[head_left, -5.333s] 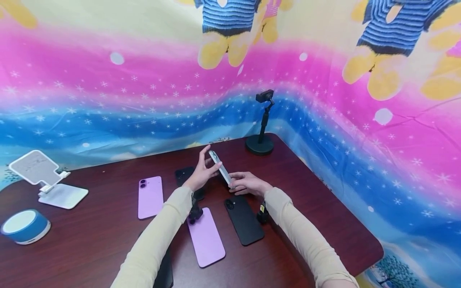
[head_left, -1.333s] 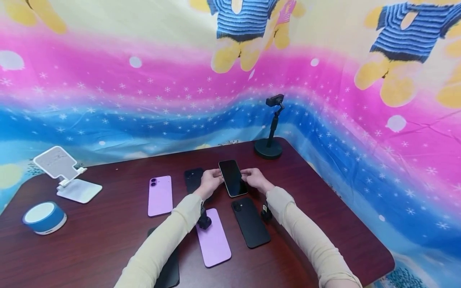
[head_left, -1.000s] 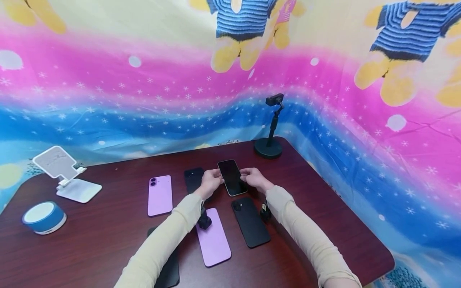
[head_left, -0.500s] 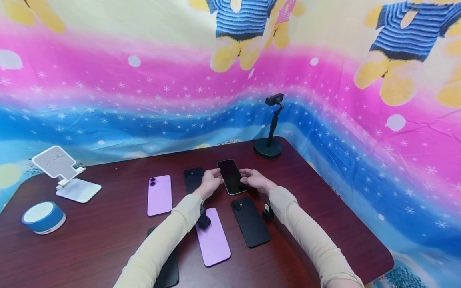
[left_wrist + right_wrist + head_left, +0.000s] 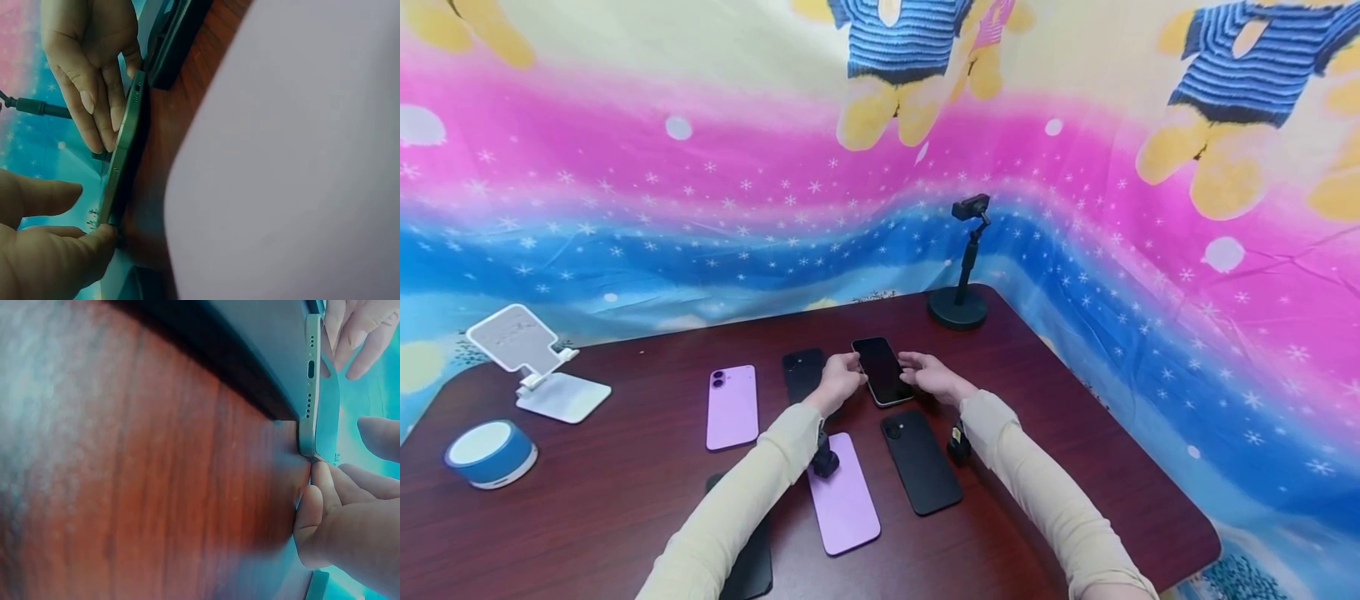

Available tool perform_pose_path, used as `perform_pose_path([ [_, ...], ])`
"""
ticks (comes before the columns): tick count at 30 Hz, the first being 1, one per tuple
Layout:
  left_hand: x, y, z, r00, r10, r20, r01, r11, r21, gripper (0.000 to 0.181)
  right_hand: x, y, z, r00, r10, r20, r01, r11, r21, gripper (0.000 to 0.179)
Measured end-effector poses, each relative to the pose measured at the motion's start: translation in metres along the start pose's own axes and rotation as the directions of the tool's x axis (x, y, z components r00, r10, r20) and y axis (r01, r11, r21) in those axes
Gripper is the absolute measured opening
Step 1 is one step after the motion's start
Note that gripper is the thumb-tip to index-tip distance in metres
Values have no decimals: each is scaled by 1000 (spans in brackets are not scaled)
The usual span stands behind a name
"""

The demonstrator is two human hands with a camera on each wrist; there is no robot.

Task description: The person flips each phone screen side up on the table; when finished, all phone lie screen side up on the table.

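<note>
My left hand [image 5: 837, 383] and right hand [image 5: 932, 377] are loosely spread, either side of a pale-framed smartphone [image 5: 883, 371] that sits between them, dark screen up; my fingers [image 5: 94, 247] touch its long edges, thumbs clear. Just nearer me lies a black smartphone [image 5: 922, 464], with a lilac smartphone [image 5: 848, 510] beside it. My left hand partly covers a dark smartphone [image 5: 802, 372].

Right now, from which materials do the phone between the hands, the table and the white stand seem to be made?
Phone: glossy black front, probably glass; its pale rim has a satin sheen, perhaps metal.
Table: reddish-brown, softly shiny; streaked grain suggests wood, maybe laminate.
White stand: its base is smooth and evenly white, so likely plastic, perhaps painted metal.
</note>
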State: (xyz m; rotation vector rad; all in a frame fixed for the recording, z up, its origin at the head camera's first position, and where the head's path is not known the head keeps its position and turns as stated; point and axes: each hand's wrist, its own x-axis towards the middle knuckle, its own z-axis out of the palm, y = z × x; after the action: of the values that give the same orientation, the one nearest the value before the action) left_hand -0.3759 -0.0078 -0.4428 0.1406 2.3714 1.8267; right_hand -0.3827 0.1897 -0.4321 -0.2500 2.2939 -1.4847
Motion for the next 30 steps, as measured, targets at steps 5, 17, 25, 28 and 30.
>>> perform_pose_path([
  [5,0,5,1,1000,-8,1,8,997,82,59,0,0,0,1000,-3,0,3,1000,-3,55],
  [17,-3,6,4,1000,-22,-8,22,996,81,58,5,0,0,1000,15,14,-15,999,37,54],
  [25,-3,5,3,999,-33,4,33,998,53,59,4,-1,1,1000,10,12,-10,1000,23,54],
  [28,-2,4,4,1000,-27,0,27,998,50,59,3,-1,2,1000,15,1,-15,1000,23,53],
  [30,-2,3,4,1000,-24,-6,24,999,48,59,3,-1,3,1000,18,-5,-17,1000,25,53],
])
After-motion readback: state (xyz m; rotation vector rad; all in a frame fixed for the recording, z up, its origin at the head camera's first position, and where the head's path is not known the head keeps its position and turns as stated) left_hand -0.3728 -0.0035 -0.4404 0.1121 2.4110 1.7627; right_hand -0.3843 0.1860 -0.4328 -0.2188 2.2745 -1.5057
